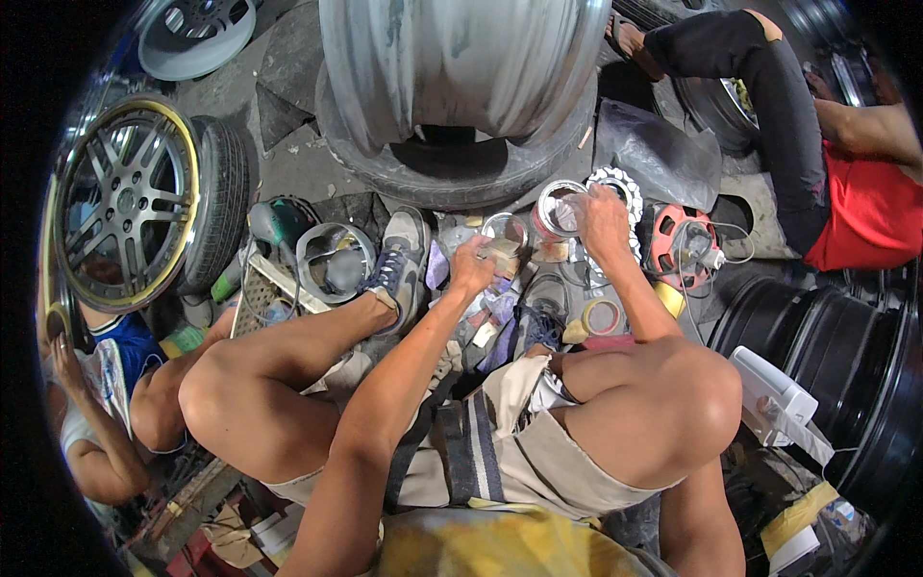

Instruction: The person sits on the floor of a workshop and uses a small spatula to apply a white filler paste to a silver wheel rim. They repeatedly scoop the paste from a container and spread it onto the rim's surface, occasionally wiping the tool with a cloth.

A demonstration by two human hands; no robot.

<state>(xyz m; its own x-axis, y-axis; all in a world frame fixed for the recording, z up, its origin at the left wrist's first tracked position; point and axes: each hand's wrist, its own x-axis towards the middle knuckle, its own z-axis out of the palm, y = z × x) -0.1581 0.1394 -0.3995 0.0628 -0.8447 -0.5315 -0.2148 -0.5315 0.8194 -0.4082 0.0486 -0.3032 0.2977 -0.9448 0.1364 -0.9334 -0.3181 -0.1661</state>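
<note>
Below the big rim (pixel 461 67), the left hand (pixel 471 267) pinches a small block (pixel 504 252); the right hand (pixel 604 219) grips a can (pixel 560 212) just beside it.

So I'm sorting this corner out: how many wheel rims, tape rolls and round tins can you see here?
Wheel rims: 4, namely the gold-lipped spoked wheel, bare silver rim, white rim, black rim
Tape rolls: 1, tan roll
Round tins: 2, small tin, open tin
Total: 7
</note>
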